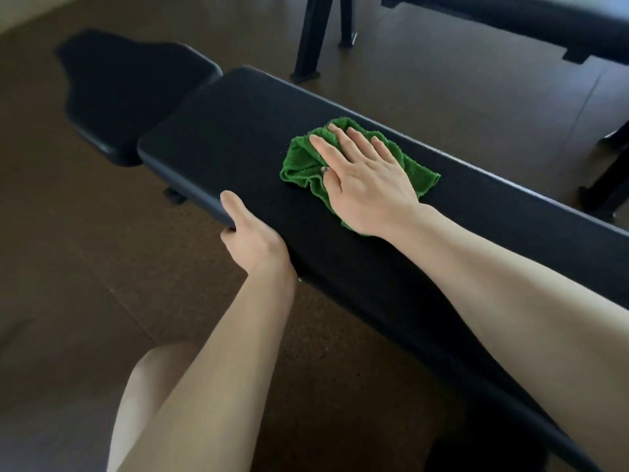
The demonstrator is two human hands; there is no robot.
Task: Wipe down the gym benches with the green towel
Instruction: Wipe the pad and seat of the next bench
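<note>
Here one crumpled green towel [299,165] lies mid-pad on the black bench [218,131]; right hand [367,175] presses it, fingers straight and slightly spread; left hand [253,238], at seven o'clock from it, curls round the pad's edge; second bench [510,25] at one o'clock

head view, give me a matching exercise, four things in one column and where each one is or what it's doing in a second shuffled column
Column one:
1. green towel
2. right hand
3. left hand
4. seat pad

Column two:
A. grips the near edge of the long bench pad
B. lies crumpled on top of the long bench pad
C. sits beyond the far end of the long bench pad
D. presses flat, fingers spread, on the towel

Pairs: 1-B, 2-D, 3-A, 4-C
</note>
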